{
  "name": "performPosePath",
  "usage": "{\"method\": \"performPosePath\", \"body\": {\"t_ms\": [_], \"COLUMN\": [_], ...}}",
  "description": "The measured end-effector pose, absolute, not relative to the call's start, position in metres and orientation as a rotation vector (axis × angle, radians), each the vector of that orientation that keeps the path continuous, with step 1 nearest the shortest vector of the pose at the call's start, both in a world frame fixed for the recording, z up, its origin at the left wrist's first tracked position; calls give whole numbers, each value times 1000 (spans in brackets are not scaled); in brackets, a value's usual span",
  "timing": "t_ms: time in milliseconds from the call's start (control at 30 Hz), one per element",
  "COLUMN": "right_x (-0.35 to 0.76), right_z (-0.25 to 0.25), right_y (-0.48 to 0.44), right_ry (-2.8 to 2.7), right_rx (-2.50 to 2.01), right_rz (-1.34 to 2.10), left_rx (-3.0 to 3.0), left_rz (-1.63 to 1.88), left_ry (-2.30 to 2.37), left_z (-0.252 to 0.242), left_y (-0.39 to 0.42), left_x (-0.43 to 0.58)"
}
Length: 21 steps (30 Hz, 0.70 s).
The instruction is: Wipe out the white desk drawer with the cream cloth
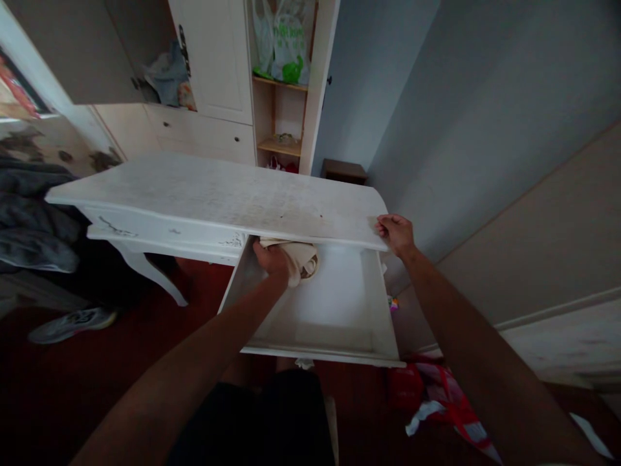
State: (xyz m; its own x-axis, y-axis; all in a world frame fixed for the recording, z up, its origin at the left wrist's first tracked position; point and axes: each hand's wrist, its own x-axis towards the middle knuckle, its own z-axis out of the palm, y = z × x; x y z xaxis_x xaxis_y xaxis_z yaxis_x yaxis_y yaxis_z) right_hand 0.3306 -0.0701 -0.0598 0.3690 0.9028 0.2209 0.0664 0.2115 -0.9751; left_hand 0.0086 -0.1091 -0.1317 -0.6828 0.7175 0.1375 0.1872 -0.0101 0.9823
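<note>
Inside the pulled-out white drawer (334, 298), my left hand (272, 257) is closed at a cream cloth bundle (294, 251) in the back left corner. Part of the cloth hangs over my wrist, and some of my fingers are hidden. A round, tan-rimmed item (310, 266) shows at the bundle's right side; its kind is unclear. Over the right end of the white desk (218, 188), my right hand (396, 233) is curled, fingertips together at the tabletop's edge, with nothing visible in them. The rest of the drawer floor is bare white.
Behind the desk stands a white wardrobe (213, 58) with shelves holding plastic bags (288, 48). Dark clothing (33, 213) is heaped at the left, above a sneaker (72, 323) on the red floor. A red and white bag (446, 395) lies at the lower right, near the wall.
</note>
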Motion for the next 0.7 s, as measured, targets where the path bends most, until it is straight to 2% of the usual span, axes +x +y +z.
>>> {"method": "performPosePath", "body": {"t_ms": [233,433,567,700], "right_x": [332,333,334,335], "right_z": [-61,-59,-58,-59], "right_y": [-69,-70,-71,-69], "right_ry": [-1051,-1068,-1090,-1063], "right_rx": [-1214,-1194,-1219,-1222], "right_rz": [777,782,790,798], "left_rx": [704,940,1088,1524], "left_rz": [1890,1468,1312,1101], "left_ry": [1791,1698,1595,1489], "left_z": [-128,-125,-121,-117], "left_y": [-107,-122,-130,-140], "left_x": [63,121,167,182]}}
